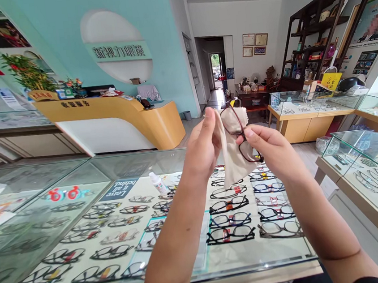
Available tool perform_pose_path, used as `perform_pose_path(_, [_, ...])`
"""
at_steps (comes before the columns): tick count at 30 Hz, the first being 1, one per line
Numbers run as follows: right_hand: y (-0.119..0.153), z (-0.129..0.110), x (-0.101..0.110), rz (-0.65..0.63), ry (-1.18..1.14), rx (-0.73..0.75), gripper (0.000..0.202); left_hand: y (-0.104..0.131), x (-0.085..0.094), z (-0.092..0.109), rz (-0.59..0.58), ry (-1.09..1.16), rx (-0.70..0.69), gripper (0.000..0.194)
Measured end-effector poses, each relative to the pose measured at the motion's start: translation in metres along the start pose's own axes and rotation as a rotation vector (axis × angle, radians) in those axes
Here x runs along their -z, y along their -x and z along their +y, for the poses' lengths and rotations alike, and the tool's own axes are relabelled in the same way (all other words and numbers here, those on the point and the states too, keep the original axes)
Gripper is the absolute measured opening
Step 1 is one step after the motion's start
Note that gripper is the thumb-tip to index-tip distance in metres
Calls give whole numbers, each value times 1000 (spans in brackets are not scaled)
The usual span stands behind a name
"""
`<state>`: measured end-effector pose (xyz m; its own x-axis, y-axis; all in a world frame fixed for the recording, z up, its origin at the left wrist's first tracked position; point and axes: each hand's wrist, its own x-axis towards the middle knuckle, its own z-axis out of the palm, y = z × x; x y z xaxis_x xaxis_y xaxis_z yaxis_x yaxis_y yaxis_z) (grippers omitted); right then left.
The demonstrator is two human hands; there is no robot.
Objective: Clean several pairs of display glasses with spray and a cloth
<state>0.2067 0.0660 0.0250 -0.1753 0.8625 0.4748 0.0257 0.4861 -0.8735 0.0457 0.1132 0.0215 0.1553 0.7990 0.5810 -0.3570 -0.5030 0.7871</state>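
A pair of dark-framed eyeglasses (241, 132) is held up in the air over the glass display case, tilted so that one lens sits above the other. My right hand (271, 148) pinches the frame near its middle with thumb and fingertips. My left hand (204, 142) is closed on a cream cleaning cloth (231, 162), its thumb pointing up. The cloth lies behind the upper lens and hangs down below the hand. My left fingers are partly hidden by the cloth.
The glass display case (120, 257) below holds several rows of eyeglasses. A white spray bottle (159, 184) stands near its far edge. Beyond is a yellow-and-white counter (160, 126). More glass cases (313, 106) stand at the right, near a dark wooden shelf (316, 33).
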Motion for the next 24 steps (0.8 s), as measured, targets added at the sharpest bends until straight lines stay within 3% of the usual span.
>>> perform_pose_path(2, [-1,-1,2,38,14,10,53,-1,3,-1,-83,3,26,66])
perform_pose_path(4, [-1,-2,4,45,5,5,55,0,4,-2,-88,-24,15,60])
perform_pose_path(9, [0,-4,8,101,-12,-2,52,2,6,-7,21,-127,-85,44])
perform_pose_path(15, [1,-5,11,92,19,1,52,1,4,-4,255,-325,-230,54])
perform_pose_path(24, [0,-1,14,73,-10,7,38,3,2,6,273,-404,-245,61])
